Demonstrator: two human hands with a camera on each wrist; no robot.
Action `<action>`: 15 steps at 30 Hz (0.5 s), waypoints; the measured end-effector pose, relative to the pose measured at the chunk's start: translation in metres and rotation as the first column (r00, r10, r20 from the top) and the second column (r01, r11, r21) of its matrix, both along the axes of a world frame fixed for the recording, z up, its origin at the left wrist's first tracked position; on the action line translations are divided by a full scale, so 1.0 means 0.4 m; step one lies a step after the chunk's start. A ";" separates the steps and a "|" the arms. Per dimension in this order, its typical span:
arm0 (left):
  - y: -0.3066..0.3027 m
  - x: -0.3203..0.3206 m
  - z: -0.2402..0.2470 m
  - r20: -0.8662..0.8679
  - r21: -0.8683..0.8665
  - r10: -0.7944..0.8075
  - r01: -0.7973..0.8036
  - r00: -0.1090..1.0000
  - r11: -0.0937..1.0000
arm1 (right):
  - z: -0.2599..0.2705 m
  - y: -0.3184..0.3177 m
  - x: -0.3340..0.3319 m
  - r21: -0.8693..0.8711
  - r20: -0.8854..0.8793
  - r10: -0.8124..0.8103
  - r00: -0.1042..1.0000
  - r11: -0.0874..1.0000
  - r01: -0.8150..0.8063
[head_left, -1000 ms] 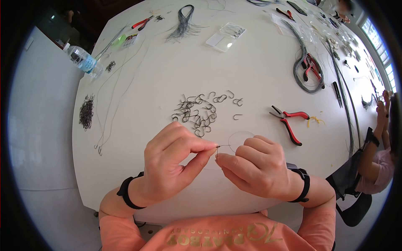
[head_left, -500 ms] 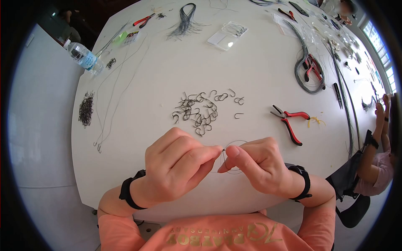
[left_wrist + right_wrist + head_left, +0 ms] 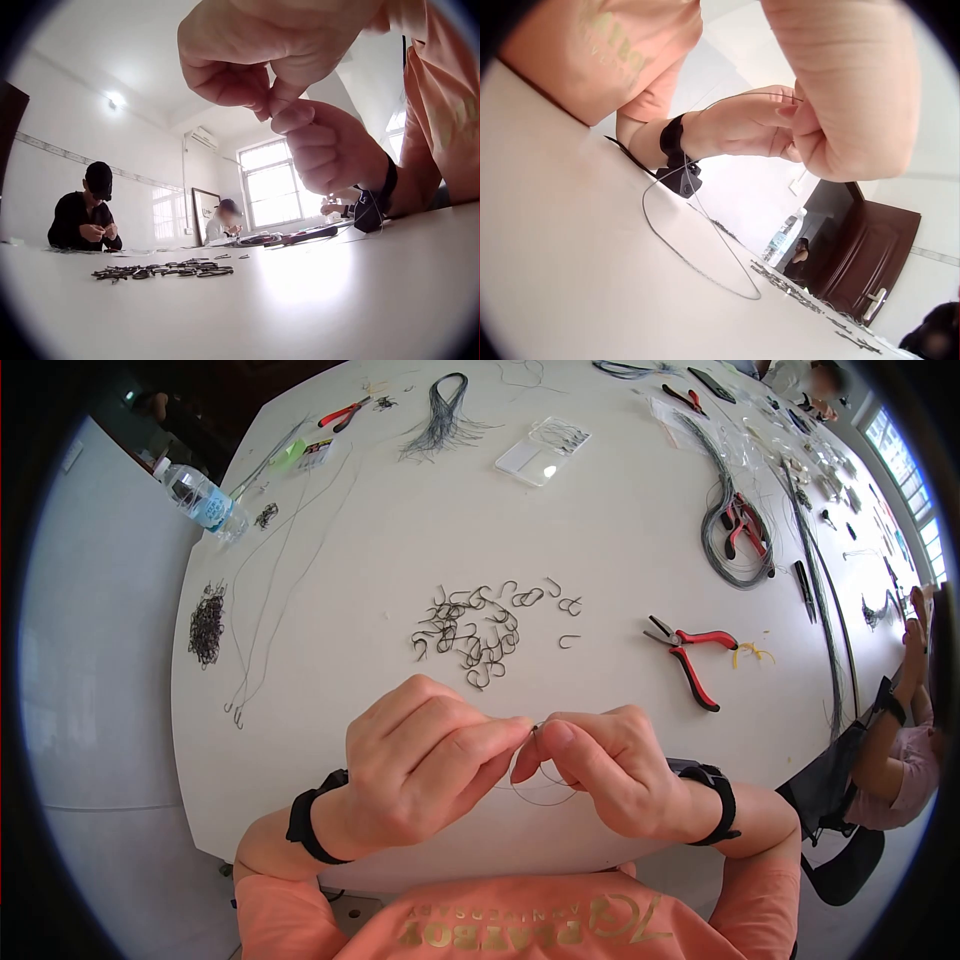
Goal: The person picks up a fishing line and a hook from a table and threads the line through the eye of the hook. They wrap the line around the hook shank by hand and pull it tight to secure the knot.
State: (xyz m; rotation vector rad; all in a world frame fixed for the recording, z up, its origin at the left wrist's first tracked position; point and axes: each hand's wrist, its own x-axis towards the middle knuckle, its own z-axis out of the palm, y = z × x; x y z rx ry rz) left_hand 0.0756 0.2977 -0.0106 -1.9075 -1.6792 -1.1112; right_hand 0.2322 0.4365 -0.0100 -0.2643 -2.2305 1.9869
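Found at near centre, raised just above the tabletop (image 3: pixel 380 540): left hand (image 3: pixel 420 760) and right hand (image 3: pixel 600 770), fingertips touching.
Left hand: thumb and forefinger pressed together, pinching a small hook (image 3: pixel 537 727); other fingers curled.
Right hand: thumb and forefinger pinching the line (image 3: pixel 697 274) right at the hook; remaining fingers folded under.
Neither hand spread.

Risks, as judged from this position:
- **Slippage.** Very thin line, smooth fingertips, contact only at a small pinch. On any slackening of either pinch, likely loss of the loop.
- **A pricked fingertip.** Hook point hidden between the pads, direction impossible to tell.
- **Snagging.** Slack loop lying on or just over the tabletop below the hands, free to drag or kink under a sharp pull.
- **A dropped hook.** Likely to land near the loose hook pile (image 3: pixel 470 632) just beyond the hands, hard to tell apart afterwards.

Appearance of the hook: dark, tiny, nearly all covered by the fingertips. Only a speck in the head view, not discernible in either wrist view.

Appearance of the line: fine, grey, stiff enough to hold an open curve. Seen in the right wrist view as one wide loop from the pinch down towards the tabletop and back up.

Also noted: red-handled pliers (image 3: pixel 690 655) to the right, well apart; water bottle (image 3: pixel 200 500) at the far left edge.
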 end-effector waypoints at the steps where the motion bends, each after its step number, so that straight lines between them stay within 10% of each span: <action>1: 0.000 0.000 0.001 -0.001 0.000 0.000 0.000 1.000 1.000 | -0.002 -0.001 0.000 0.000 -0.001 0.000 1.000 1.000 0.000; 15: -0.013 -0.002 0.016 0.315 -0.141 -0.011 0.058 0.949 0.988 | 0.011 0.013 -0.003 0.036 0.029 0.015 0.999 0.999 -0.016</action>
